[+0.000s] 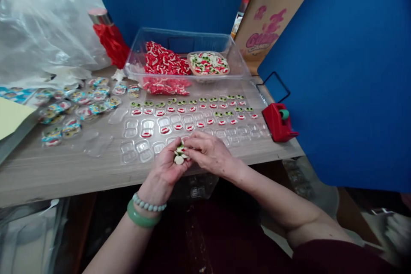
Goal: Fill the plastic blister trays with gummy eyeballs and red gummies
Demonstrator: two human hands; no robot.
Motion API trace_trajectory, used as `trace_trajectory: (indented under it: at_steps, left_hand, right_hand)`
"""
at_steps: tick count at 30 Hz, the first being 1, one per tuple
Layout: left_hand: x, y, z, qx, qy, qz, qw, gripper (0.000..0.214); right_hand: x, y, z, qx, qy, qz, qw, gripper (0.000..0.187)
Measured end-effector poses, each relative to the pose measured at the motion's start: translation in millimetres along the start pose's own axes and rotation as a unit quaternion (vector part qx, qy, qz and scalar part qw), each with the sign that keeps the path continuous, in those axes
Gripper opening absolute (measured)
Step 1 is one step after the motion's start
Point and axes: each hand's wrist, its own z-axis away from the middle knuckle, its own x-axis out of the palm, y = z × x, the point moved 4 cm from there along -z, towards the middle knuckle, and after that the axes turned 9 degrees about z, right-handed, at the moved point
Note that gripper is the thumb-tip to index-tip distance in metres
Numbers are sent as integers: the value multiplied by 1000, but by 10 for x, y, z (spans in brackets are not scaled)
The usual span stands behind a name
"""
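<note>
My left hand [167,165], palm up and cupped, holds several green-and-white eyeball candies [179,160]. Over that palm my right hand [208,152] bends in, its fingertips pinched together on the candies; which piece they grip is partly hidden. Just beyond my hands lie rows of small clear plastic trays [144,150]. Pairs of green eyeball candies [182,103] sit in the farther trays, with red-and-white mouth-shaped candies [165,130] below some of them. Other trays in the middle rows hold only a mouth candy, and visible nearer trays hold none.
At the back, a clear bin [237,62] contains red-and-white candies [165,62] and a smaller tub [190,66] of mixed pieces. Packed candies [93,109] lie left, near a red-wrapped bottle [111,43]. A red tape dispenser [278,124] stands right, before a blue panel [346,85].
</note>
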Motion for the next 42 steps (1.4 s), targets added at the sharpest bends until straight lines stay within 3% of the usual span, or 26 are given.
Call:
trace_trajectory:
  at_steps: [3, 7, 11, 18, 23, 26, 29, 34, 38, 42]
  left_hand:
    - [38, -96, -59, -10, 20, -25, 999, 21]
    - [100, -169, -81, -19, 14, -36, 999, 25]
    - [107, -176, -80, -4, 21, -59, 998, 28]
    - [90, -270, -182, 5, 18, -141, 990, 16]
    - [155, -307, -265, -20, 41, -121, 992, 19]
    - [181, -284, -286, -40, 59, -126, 990, 23]
    - [211, -226, -280, -41, 33, -137, 989, 28]
    - [217, -112, -232, -20, 25, -130, 991, 24]
    - [198, -34, -224, -14, 22, -103, 994, 20]
    - [201, 36, -233, -9, 8, -75, 997, 23]
  right_hand:
    - [-33, 15, 44, 8, 24, 38, 999, 19]
    - [-33, 64, 48, 28, -16, 56, 998, 21]
    - [-52, 167, 60, 38, -46, 0, 998, 23]
    - [-42, 450, 75, 147, -62, 9, 987, 16]
    - [-49, 547, 53, 152, 8, -36, 988, 9]
    - [-92, 738, -64, 191, 66, -62, 977, 7]
    - [-177, 1036, -304, 225, 94, -34, 969, 11]
    - [-199, 1435, -671, 248, 26, 105, 963, 19]
    - [-100, 1523, -718, 236, -27, 168, 957, 20]
    - [-135, 1419, -628, 233, 26, 143, 961, 27]
